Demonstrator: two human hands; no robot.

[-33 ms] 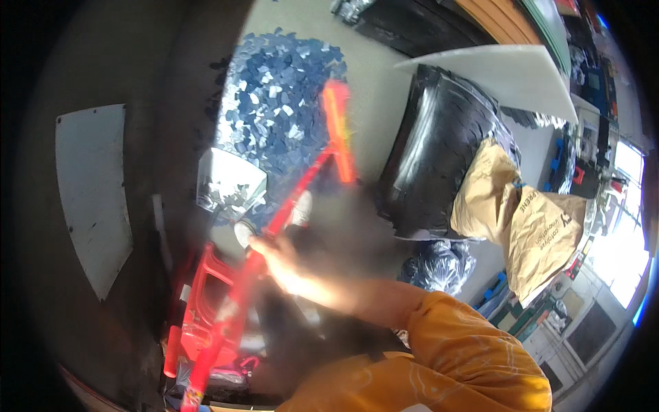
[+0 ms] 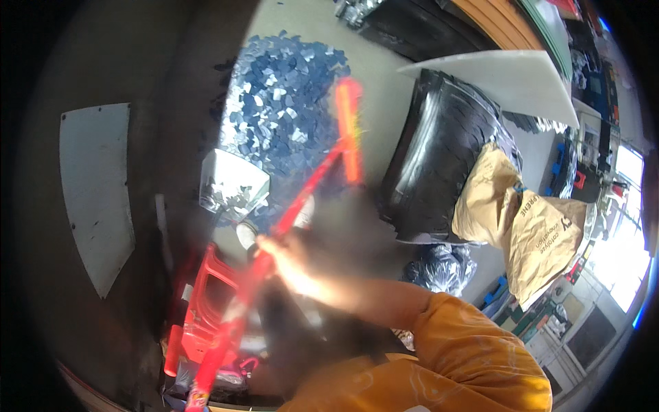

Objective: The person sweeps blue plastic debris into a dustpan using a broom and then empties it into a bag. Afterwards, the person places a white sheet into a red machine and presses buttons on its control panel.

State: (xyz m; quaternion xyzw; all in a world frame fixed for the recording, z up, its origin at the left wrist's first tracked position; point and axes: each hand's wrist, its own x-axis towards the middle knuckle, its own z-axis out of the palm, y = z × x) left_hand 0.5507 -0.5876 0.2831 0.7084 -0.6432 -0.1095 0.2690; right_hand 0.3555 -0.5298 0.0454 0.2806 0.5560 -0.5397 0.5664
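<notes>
Head view: the right hand [image 2: 279, 256] grasped the broom [image 2: 314, 182]; the left hand was unseen; low, short strokes seemed best for scraps [image 2: 285, 99] near the pan [image 2: 221, 166].

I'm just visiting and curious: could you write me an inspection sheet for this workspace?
Surface: pale floor, strewn with dark blue pieces.
Job's things: red broom, its head beside the pile's right edge; pale dustpan with some pieces in it.
Clutter: black stacked sheets, brown paper packaging, plastic bag.
Hands: right hand closed around the broom's handle; left hand not in view.
Cables: nothing seen.
Surroundings: large white panel, bright window at right.
</notes>
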